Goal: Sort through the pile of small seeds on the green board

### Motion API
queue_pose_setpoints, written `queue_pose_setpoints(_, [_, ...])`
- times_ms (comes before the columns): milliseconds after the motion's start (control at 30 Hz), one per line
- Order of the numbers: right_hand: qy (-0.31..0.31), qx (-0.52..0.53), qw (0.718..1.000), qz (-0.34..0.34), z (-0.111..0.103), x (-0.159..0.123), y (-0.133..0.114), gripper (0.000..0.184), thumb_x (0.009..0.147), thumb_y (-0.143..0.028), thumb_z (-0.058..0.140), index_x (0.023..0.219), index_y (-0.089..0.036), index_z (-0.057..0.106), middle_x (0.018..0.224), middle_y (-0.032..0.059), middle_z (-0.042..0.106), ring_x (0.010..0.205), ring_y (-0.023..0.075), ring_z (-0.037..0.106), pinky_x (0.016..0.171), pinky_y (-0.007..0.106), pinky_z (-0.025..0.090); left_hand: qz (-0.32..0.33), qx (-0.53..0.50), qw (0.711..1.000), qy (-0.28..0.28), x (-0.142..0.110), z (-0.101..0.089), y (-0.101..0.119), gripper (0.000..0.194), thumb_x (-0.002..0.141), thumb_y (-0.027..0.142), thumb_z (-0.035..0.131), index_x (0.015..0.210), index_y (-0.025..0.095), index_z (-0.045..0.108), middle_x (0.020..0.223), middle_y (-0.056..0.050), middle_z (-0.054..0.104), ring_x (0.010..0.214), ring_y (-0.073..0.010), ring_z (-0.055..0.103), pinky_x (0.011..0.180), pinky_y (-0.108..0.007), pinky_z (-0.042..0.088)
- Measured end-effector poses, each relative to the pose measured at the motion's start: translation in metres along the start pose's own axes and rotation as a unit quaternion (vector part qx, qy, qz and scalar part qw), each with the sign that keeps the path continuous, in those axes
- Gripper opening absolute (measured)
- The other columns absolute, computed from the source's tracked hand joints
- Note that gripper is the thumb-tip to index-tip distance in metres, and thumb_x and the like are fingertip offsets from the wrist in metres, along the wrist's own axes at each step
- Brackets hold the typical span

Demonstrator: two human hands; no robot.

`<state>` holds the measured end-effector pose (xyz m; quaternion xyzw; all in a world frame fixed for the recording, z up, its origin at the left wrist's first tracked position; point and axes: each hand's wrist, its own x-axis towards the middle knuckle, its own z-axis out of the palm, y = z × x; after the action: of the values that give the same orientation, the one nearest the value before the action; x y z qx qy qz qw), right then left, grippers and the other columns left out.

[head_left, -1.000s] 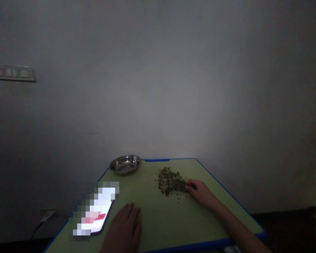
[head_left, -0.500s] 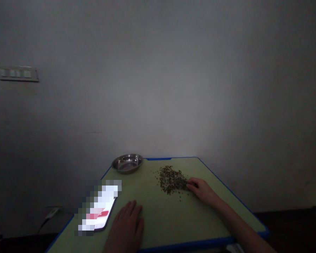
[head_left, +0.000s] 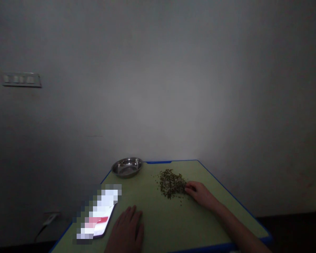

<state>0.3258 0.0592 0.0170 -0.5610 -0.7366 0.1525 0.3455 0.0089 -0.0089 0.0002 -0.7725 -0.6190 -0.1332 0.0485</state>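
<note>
A loose spread of small dark seeds or grains (head_left: 171, 184) lies on the green tabletop (head_left: 158, 225). At its right edge is my right hand (head_left: 200, 195), fingers bent and pressed together, with the fingertips touching the grains. What they pinch, if anything, is too small to make out. My left hand (head_left: 127, 226) rests palm down near the front of the table, its fingers stretched out and holding nothing. Just left of that hand lies a phone (head_left: 101, 219) with a lit screen, partly blurred out.
A shallow steel bowl (head_left: 127, 168) stands at the table's back left corner. Blue edging (head_left: 226, 188) runs round the table. Behind is a grey wall (head_left: 158, 88) with a switch panel (head_left: 22, 79). A white plug with a cable (head_left: 50, 219) is low at left.
My right hand's fingertips have shifted slightly left along the grains. The left hand stays in place on the table. The whole view has tilted up a little.
</note>
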Motion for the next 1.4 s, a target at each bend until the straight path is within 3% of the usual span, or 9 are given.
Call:
queue_pose_setpoints(200, [-0.01,0.002,1.0,-0.005,-0.001,-0.003,-0.003,0.018,0.08,-0.03,0.049,0.068,-0.018,0.055,0.066,0.0011,0.057,0.066,0.0169,0.052,0.061,0.026,0.034,0.0,0.0,1.0,-0.012,0.001,-0.002,0.0,0.046,0.087,0.033,0.037,0.126,0.023,0.058,0.14,-0.008,0.052,0.13,-0.0254,0.047,0.109,-0.045,0.038])
queue_pose_setpoints(500, [-0.029,0.006,1.0,0.008,0.0,-0.008,-0.008,0.015,0.08,-0.027,0.049,0.073,-0.017,0.06,0.068,0.0013,0.059,0.067,0.0165,0.052,0.06,0.025,0.035,0.012,-0.013,1.0,0.025,0.0,0.006,-0.003,0.043,0.086,0.037,0.04,0.122,0.024,0.061,0.136,-0.008,0.056,0.127,-0.0257,0.051,0.107,-0.046,0.041])
queue_pose_setpoints(700, [-0.017,0.014,1.0,-0.009,-0.009,-0.007,-0.013,0.019,0.081,-0.029,0.05,0.067,-0.017,0.055,0.064,-0.0003,0.055,0.063,0.015,0.049,0.057,0.024,0.034,0.013,-0.031,0.999,0.028,0.0,0.005,-0.004,0.043,0.086,0.036,0.041,0.122,0.023,0.061,0.136,-0.009,0.056,0.127,-0.0263,0.051,0.107,-0.046,0.041])
queue_pose_setpoints(1033, [0.013,-0.005,1.0,0.021,-0.033,-0.03,0.013,0.023,0.082,-0.034,0.047,0.07,-0.018,0.058,0.065,0.0011,0.058,0.064,0.0168,0.051,0.06,0.027,0.037,0.016,-0.022,0.999,0.036,0.001,0.008,-0.003,0.042,0.086,0.035,0.042,0.121,0.024,0.062,0.135,-0.007,0.057,0.127,-0.0259,0.051,0.107,-0.044,0.041])
queue_pose_setpoints(1400, [0.021,0.009,0.999,0.046,-0.034,-0.049,0.019,0.028,0.082,-0.04,0.046,0.065,-0.019,0.053,0.062,0.0001,0.055,0.062,0.0169,0.049,0.06,0.027,0.037,0.011,-0.03,0.999,0.03,0.002,0.007,-0.004,0.044,0.086,0.036,0.04,0.121,0.022,0.062,0.136,-0.009,0.056,0.128,-0.0268,0.05,0.108,-0.047,0.039])
